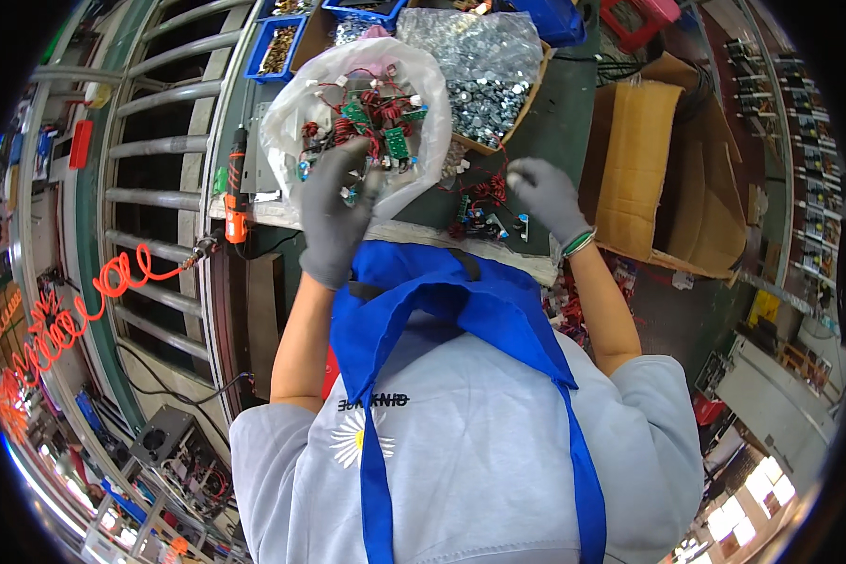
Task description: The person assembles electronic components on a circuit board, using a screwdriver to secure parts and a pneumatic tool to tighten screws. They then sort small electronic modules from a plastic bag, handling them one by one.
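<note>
A clear plastic bag (pixel 277 127) with its mouth spread wide holds a heap of green circuit boards (pixel 397 143) with red wires, coils and white plugs. My left hand (pixel 334 211), in a grey glove, reaches over the bag's near side. Its fingers are bent with the thumb apart, and no held thing shows between them. To the right of the bag, my gloved right hand (pixel 550 199) pinches a thin red wire at its fingertips. Just left of that hand, a tangle of red wire (pixel 487 191) and a few small boards (pixel 484 224) lie on the table.
Behind the bag sits a carton of small shiny metal parts (pixel 487 111) under clear plastic. Blue bins (pixel 277 49) stand at the back left. An orange-black electric screwdriver (pixel 236 193) is at the left, near a coiled orange hose (pixel 113 279). An open cardboard box (pixel 637 169) stands right.
</note>
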